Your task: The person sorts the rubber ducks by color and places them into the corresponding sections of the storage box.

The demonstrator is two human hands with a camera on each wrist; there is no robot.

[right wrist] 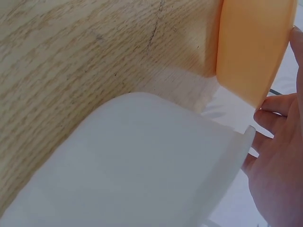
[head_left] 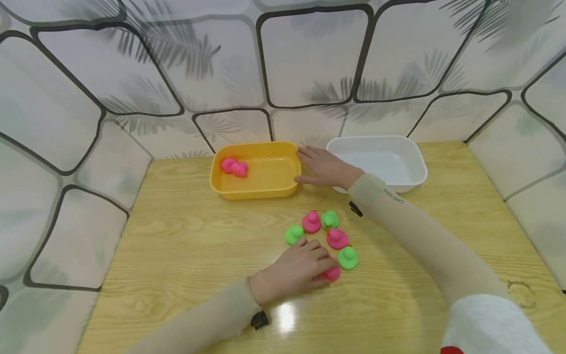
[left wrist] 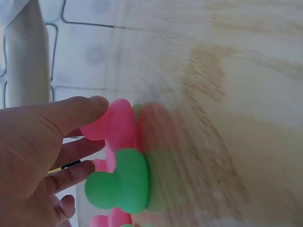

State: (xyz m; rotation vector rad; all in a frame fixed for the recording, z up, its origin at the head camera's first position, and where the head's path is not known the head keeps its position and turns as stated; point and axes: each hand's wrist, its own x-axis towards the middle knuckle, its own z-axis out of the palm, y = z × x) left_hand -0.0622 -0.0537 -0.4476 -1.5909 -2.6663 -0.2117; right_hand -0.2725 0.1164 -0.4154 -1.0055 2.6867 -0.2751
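My left hand (head_left: 295, 271) is low over the table, its thumb and fingers pinching a pink toy duck (left wrist: 121, 124) at the near end of a loose ring of ducks. Close beside that duck sits a green duck (left wrist: 127, 182). Others in the ring include another pink duck (head_left: 311, 222) and a green duck (head_left: 294, 234), partly behind the left fingers. My right hand (head_left: 326, 168) reaches across with fingers extended, touching the right end of the yellow tub (head_left: 271, 179). Two pink ducks (head_left: 239, 169) lie at the tub's left side.
A white tub (head_left: 376, 157) stands right of the yellow one, partly behind my right hand and forearm. The wooden table (head_left: 185, 255) meets patterned fabric walls (head_left: 314, 59) at the back and sides.
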